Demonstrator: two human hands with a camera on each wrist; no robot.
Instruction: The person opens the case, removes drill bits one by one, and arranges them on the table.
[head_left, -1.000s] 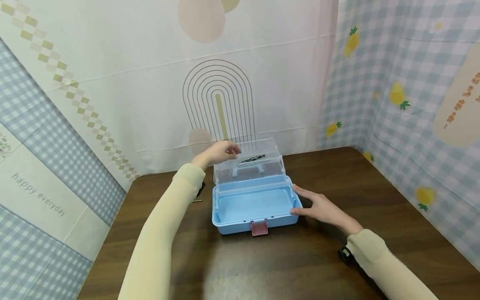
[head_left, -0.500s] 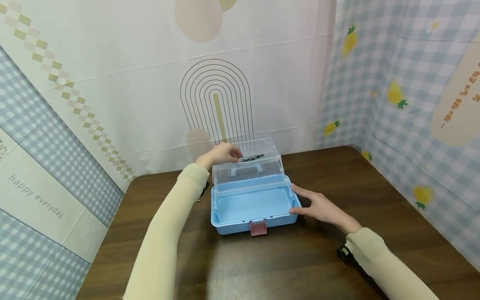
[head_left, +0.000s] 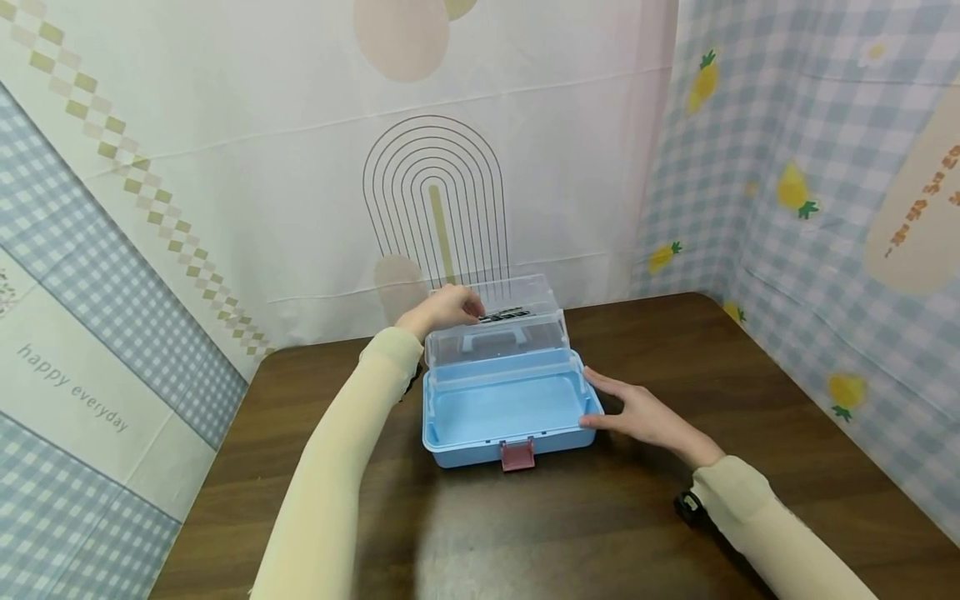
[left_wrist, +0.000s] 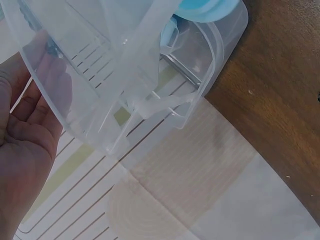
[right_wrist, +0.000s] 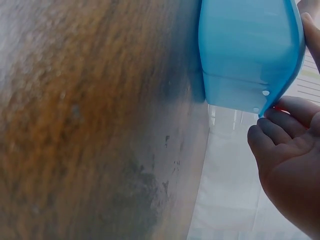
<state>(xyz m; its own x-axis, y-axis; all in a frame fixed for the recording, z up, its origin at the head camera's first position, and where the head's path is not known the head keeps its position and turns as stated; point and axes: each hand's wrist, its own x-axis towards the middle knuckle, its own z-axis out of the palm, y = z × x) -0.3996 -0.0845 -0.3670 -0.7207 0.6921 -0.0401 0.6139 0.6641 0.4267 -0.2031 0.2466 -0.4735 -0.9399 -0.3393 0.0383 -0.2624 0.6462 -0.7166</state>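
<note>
A light blue toolbox [head_left: 510, 408] stands unlatched on the table, its bottom compartment exposed and a pink latch [head_left: 517, 456] hanging at the front. Behind that compartment its clear tray [head_left: 498, 354] is raised. Dark drill bits [head_left: 512, 314] show at the top of the clear plastic. My left hand [head_left: 447, 307] reaches in from the left with fingers bent down at the bits' left end. In the left wrist view those fingers sit behind clear plastic, and I cannot tell whether they pinch a bit. My right hand [head_left: 645, 415] grips the box's right end, thumb near the front corner, fingers farther back.
The brown wooden table [head_left: 480, 533] extends around the box. Its far edge meets a white patterned cloth [head_left: 300, 208], and a blue checked cloth [head_left: 735, 208] hangs at the right. The clear lid [head_left: 525, 292] leans back near the white cloth.
My left hand has moved slightly right and down to the drill bits, its fingers coming over their left end. My right hand keeps its place on the toolbox.
</note>
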